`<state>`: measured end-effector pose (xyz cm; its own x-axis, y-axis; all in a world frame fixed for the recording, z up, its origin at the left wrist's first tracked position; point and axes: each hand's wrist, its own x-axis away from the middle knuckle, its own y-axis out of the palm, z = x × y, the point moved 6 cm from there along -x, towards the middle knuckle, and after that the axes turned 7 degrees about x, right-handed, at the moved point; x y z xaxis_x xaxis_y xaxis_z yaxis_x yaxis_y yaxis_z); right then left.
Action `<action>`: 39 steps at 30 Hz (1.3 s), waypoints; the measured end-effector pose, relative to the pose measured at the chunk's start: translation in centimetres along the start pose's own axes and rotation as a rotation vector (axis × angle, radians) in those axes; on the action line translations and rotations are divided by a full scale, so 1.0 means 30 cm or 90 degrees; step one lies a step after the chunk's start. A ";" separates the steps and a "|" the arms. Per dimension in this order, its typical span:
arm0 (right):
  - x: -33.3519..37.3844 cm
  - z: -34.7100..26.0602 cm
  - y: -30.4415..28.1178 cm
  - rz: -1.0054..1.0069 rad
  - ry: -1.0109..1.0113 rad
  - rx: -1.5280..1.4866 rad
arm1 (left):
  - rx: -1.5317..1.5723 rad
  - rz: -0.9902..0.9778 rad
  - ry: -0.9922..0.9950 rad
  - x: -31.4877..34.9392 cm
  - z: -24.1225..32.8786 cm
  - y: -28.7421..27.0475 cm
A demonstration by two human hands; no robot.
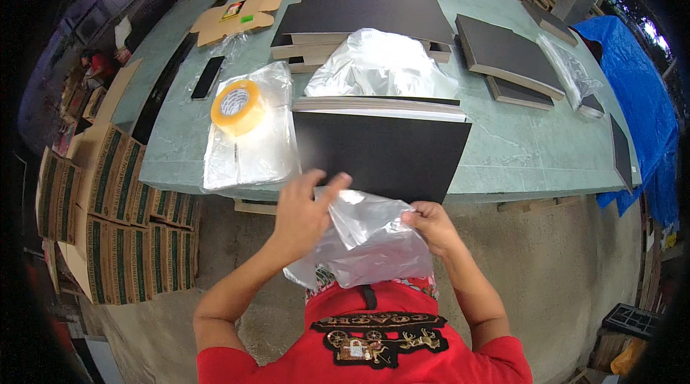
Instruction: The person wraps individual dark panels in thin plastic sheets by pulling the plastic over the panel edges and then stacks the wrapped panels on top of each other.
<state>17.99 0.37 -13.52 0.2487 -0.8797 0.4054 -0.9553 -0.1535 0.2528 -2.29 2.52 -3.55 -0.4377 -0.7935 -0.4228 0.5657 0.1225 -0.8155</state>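
A clear plastic bag point(377, 251) hangs in front of me at the table's near edge. My right hand point(431, 227) pinches its upper right edge between thumb and fingers. At its upper left is my left hand point(303, 213), fingers apart and slightly blurred, with the fingertips just above the plastic; no grip shows. Right beyond both hands, a stack of black boards point(384, 150) with pale edges lies at the table's edge. Left of that stack, a pile of flat clear plastic bags point(269, 161) carries a roll of yellowish packing tape point(248, 124).
Crumpled clear plastic point(381, 64) sits behind the near boards, before a larger black board stack point(374, 10). More black boards point(510, 57) lie right. A phone point(208, 78) and flattened cardboard point(241, 17) are left. Cartons point(118, 254) stand on the floor; a blue tarp point(636, 82) hangs right.
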 end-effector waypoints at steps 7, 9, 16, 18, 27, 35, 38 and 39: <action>-0.019 0.002 0.023 0.056 -0.064 0.330 | 0.251 0.054 -0.188 -0.129 -0.003 0.006; -0.019 0.040 0.014 0.018 -0.052 0.179 | 0.276 -0.126 -0.217 -0.031 0.054 0.065; -0.013 -0.004 0.134 -0.062 -0.031 -0.134 | 0.609 -0.200 -0.323 0.008 0.129 0.216; -0.001 -0.020 0.094 -0.123 -0.067 -0.069 | 0.632 -0.150 -0.277 0.037 0.098 0.226; -0.011 -0.090 -0.020 -0.117 -0.123 -0.488 | 0.342 -0.050 -0.254 0.205 -0.136 0.123; 0.064 -0.144 -0.160 -0.052 -0.137 -0.142 | 0.412 0.689 -0.593 0.746 -0.586 -0.394; 0.039 -0.125 -0.031 -0.114 -0.105 -0.147 | -0.028 0.580 -0.341 0.338 -0.364 -0.411; 0.036 -0.132 0.015 -0.139 -0.096 -0.166 | 0.078 0.560 -0.213 0.214 -0.287 -0.379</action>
<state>18.45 1.13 -9.47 0.3975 -0.8982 0.1875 -0.8042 -0.2426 0.5426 -17.55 1.16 -0.38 0.3927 -0.5792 -0.7144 0.6753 0.7089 -0.2035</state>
